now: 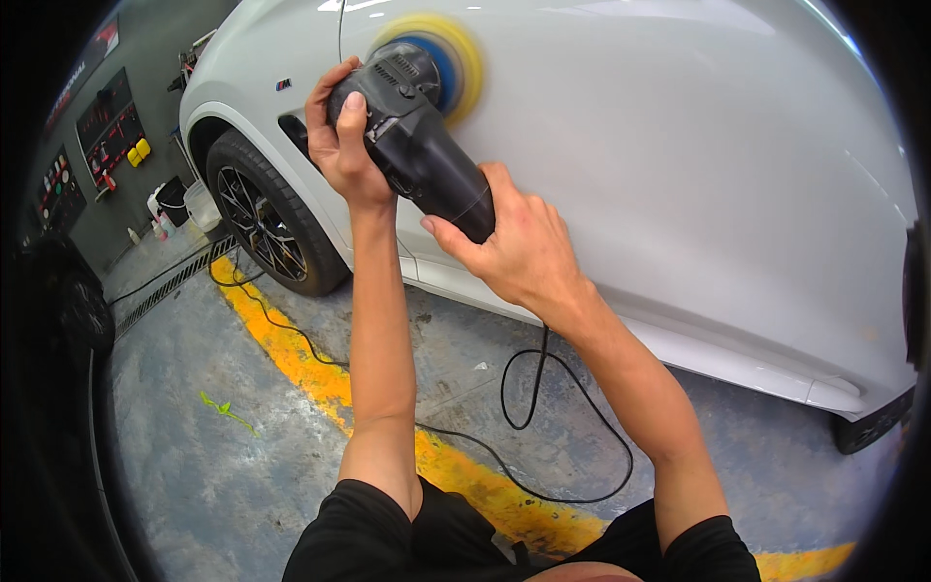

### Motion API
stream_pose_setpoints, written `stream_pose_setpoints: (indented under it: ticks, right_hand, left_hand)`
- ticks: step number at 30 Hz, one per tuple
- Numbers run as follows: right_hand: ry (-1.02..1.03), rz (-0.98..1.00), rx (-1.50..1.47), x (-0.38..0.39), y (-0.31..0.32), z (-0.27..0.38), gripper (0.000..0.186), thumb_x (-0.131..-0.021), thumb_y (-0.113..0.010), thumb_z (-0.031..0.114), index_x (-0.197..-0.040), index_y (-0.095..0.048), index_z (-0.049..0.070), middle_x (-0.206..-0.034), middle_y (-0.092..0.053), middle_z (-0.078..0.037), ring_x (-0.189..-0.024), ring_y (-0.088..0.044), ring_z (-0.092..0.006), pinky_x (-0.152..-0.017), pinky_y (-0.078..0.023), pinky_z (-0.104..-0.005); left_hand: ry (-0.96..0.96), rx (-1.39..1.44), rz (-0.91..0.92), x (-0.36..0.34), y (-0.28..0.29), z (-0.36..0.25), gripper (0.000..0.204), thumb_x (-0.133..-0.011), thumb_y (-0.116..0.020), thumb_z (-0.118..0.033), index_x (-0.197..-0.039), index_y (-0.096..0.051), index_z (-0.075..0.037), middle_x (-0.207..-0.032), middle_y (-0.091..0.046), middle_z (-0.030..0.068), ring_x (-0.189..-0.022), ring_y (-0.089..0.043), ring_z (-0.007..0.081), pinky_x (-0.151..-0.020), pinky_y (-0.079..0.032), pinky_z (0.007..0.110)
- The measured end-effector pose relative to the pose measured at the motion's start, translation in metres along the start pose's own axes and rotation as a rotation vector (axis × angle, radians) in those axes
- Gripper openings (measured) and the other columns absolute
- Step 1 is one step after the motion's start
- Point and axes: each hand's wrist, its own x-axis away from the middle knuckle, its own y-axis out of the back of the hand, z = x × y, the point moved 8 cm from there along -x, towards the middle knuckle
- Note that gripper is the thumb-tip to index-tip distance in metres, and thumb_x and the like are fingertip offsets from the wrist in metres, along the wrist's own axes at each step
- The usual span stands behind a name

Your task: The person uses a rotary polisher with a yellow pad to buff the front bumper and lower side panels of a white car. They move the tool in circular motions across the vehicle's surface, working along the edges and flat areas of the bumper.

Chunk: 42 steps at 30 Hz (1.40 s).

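Observation:
A black power polisher [415, 147] is angled upward against the white car's side panel [669, 165], its round yellow pad [462, 60] with a blue backing pressed to the paint near a panel seam. My left hand [341, 144] is closed around the polisher's front body, thumb on top. My right hand [524, 242] grips the rear barrel of the tool, lower and to the right. A black cord [538, 369] hangs below the tool and loops on the floor.
The car's front wheel [264, 218] is at left. A yellow painted stripe [281, 325] crosses the concrete floor beside a drain grate [175, 283]. Along the dark wall stand buckets [175, 202] and bottles under tool boards [109, 131]. Another dark vehicle [82, 310] sits at far left.

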Motion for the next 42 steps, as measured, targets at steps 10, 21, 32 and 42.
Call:
stream_pose_setpoints:
  ticks: [10, 21, 32, 42]
  right_hand:
    - [-0.033, -0.037, -0.023, 0.025, 0.032, -0.021, 0.064, -0.09, -0.082, 0.045, -0.128, -0.058, -0.001, -0.091, -0.076, -0.022, -0.084, -0.076, -0.0411, -0.075, -0.058, -0.0477]
    - [-0.007, -0.039, -0.045, 0.047, 0.077, -0.029, 0.067, -0.091, -0.079, 0.05, -0.125, -0.057, -0.003, -0.086, -0.074, -0.027, -0.081, -0.075, -0.0468, -0.074, -0.058, -0.0524]
    - [-0.072, 0.028, -0.155, 0.081, 0.117, -0.046, 0.06, -0.092, -0.08, 0.041, -0.125, -0.056, -0.002, -0.096, -0.076, -0.025, -0.09, -0.076, -0.0427, -0.08, -0.058, -0.0485]
    - [-0.123, 0.011, -0.153, 0.111, 0.158, -0.077, 0.061, -0.087, -0.084, 0.045, -0.119, -0.059, -0.001, -0.089, -0.076, -0.02, -0.082, -0.076, -0.0399, -0.075, -0.058, -0.0461]
  left_hand:
    - [-0.025, -0.007, 0.064, 0.02, -0.051, -0.015, 0.043, -0.097, -0.058, -0.016, -0.133, -0.061, 0.007, -0.133, -0.066, 0.0208, -0.118, -0.066, 0.0254, -0.106, -0.053, 0.038]
    - [0.016, 0.056, 0.056, 0.041, -0.097, -0.03, 0.04, -0.096, -0.06, -0.013, -0.131, -0.064, 0.005, -0.133, -0.067, 0.0172, -0.121, -0.063, 0.0235, -0.112, -0.046, 0.037]
    - [-0.009, -0.013, 0.125, 0.074, -0.149, -0.05, 0.04, -0.091, -0.06, -0.015, -0.125, -0.065, 0.004, -0.133, -0.064, 0.0198, -0.127, -0.059, 0.0295, -0.116, -0.04, 0.042]
    - [-0.049, -0.096, 0.214, 0.106, -0.204, -0.064, 0.046, -0.09, -0.058, -0.018, -0.13, -0.063, 0.004, -0.139, -0.062, 0.0225, -0.132, -0.057, 0.0299, -0.117, -0.041, 0.043]
